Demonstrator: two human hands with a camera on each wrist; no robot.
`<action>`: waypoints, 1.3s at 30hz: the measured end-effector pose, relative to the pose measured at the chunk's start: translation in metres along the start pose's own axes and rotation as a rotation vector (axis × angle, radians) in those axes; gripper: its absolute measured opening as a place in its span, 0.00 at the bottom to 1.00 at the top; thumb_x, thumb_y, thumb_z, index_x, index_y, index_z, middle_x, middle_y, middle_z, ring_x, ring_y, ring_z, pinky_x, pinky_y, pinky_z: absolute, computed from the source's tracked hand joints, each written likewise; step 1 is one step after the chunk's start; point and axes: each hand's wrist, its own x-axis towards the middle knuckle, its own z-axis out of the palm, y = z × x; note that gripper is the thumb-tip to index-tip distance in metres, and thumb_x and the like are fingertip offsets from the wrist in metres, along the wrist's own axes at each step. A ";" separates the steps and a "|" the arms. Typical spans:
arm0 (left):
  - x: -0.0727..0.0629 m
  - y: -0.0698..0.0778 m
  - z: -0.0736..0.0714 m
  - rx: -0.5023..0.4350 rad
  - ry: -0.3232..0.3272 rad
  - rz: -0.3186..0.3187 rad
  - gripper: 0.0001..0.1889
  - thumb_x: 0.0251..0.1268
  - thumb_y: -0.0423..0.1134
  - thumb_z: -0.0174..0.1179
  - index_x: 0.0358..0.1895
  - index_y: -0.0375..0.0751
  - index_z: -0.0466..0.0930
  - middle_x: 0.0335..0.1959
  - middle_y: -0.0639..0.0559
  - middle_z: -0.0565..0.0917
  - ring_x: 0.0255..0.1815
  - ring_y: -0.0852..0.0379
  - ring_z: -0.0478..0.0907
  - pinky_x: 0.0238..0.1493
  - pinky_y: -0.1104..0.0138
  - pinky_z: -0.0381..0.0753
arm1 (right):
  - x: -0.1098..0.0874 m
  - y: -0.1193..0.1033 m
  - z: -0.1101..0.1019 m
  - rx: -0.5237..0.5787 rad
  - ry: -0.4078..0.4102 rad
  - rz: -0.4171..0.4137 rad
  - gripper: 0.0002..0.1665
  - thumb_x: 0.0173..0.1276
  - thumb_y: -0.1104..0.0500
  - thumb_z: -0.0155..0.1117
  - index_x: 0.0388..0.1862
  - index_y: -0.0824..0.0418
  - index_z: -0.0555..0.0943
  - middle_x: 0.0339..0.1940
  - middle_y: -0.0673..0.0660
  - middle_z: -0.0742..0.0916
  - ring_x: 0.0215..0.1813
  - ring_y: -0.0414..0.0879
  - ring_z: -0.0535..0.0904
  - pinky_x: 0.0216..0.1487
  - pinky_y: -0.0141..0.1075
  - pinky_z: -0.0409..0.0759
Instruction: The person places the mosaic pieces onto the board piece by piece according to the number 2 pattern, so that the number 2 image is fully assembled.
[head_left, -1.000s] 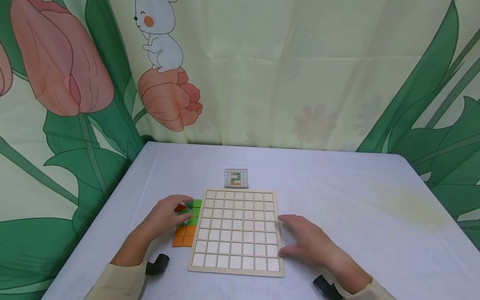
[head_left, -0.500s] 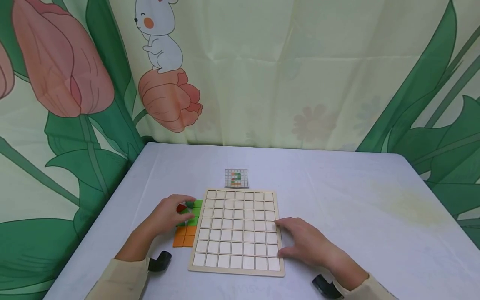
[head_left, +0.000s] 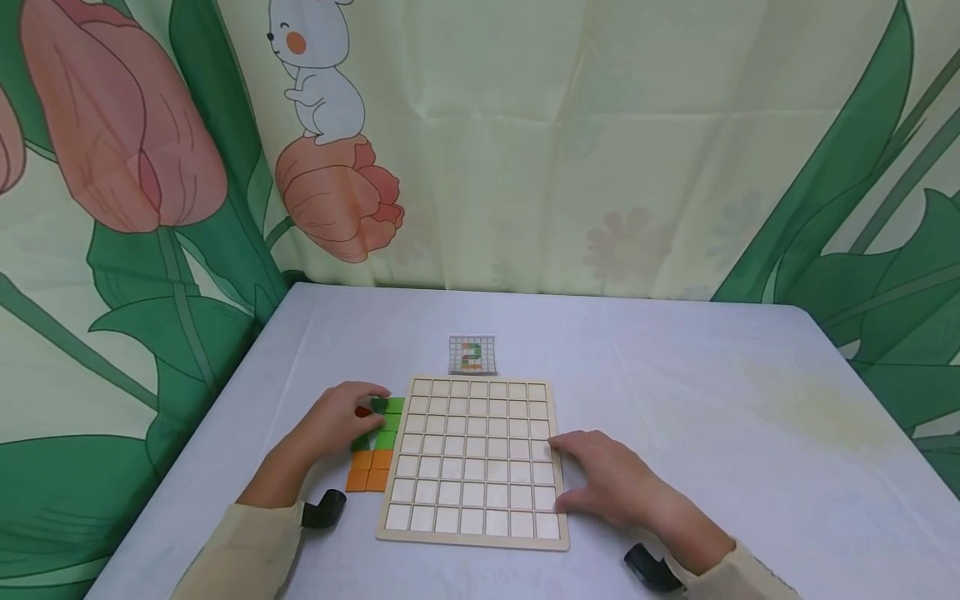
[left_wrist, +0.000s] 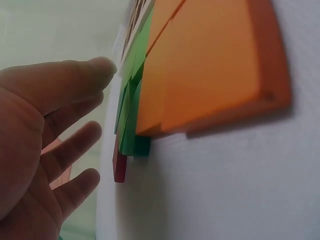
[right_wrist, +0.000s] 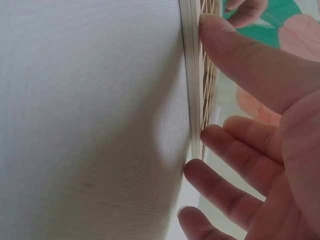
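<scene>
A wooden grid board with white square cells lies mid-table in the head view. Light green tiles, orange tiles and darker green ones lie flat against its left side. My left hand hovers over the green group, thumb and fingers apart; in the left wrist view nothing is between them. A dark red tile shows beyond a dark green tile, partly hidden by the hand in the head view. My right hand rests thumb and fingertips on the board's right rim, fingers loosely spread.
A small pattern card with a coloured figure 2 lies just beyond the board's far edge. White cloth covers the table. Behind its back edge hangs a printed curtain. Black wrist devices sit at the sleeves.
My left hand has shifted slightly away from me and to the right over the green tiles. The right index fingertip has moved slightly inward onto the board's rim. The board stays put.
</scene>
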 end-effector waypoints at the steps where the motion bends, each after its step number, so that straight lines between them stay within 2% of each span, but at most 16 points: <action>1: 0.001 0.000 0.000 -0.006 -0.003 -0.004 0.21 0.64 0.35 0.68 0.60 0.38 0.81 0.57 0.43 0.80 0.49 0.47 0.80 0.49 0.56 0.83 | 0.000 0.000 0.000 -0.003 -0.002 0.005 0.43 0.49 0.51 0.82 0.63 0.64 0.78 0.60 0.58 0.82 0.63 0.57 0.75 0.63 0.53 0.72; 8: 0.008 -0.002 0.002 -0.056 -0.018 -0.047 0.18 0.65 0.35 0.67 0.58 0.39 0.82 0.57 0.45 0.81 0.48 0.49 0.79 0.47 0.57 0.83 | 0.000 -0.002 -0.001 -0.021 -0.012 0.028 0.44 0.48 0.49 0.83 0.63 0.62 0.78 0.61 0.57 0.82 0.64 0.56 0.75 0.62 0.53 0.72; 14: 0.014 -0.003 0.003 -0.028 -0.016 -0.030 0.15 0.65 0.36 0.67 0.54 0.39 0.83 0.53 0.46 0.83 0.47 0.49 0.78 0.51 0.54 0.80 | 0.001 -0.003 0.000 -0.022 -0.017 0.040 0.44 0.48 0.49 0.83 0.63 0.62 0.78 0.60 0.56 0.82 0.64 0.56 0.75 0.62 0.53 0.72; 22: 0.020 0.000 0.003 0.006 -0.008 -0.017 0.14 0.65 0.34 0.67 0.52 0.38 0.83 0.53 0.45 0.84 0.57 0.44 0.76 0.61 0.48 0.74 | 0.001 -0.001 0.000 -0.035 -0.008 0.023 0.43 0.48 0.49 0.83 0.63 0.62 0.78 0.60 0.56 0.82 0.63 0.55 0.75 0.61 0.52 0.74; 32: 0.021 0.002 0.005 0.035 -0.005 -0.008 0.14 0.64 0.34 0.67 0.52 0.38 0.84 0.52 0.45 0.84 0.54 0.45 0.77 0.59 0.49 0.75 | 0.000 0.000 0.000 -0.045 0.007 -0.005 0.43 0.48 0.49 0.82 0.63 0.62 0.78 0.60 0.56 0.82 0.63 0.55 0.75 0.60 0.52 0.74; 39: 0.021 0.002 0.006 0.036 -0.013 -0.016 0.14 0.64 0.35 0.68 0.52 0.38 0.84 0.52 0.45 0.84 0.54 0.46 0.77 0.59 0.49 0.76 | 0.000 -0.002 0.000 -0.033 -0.004 0.026 0.43 0.48 0.49 0.82 0.63 0.62 0.78 0.60 0.56 0.82 0.63 0.55 0.75 0.61 0.52 0.74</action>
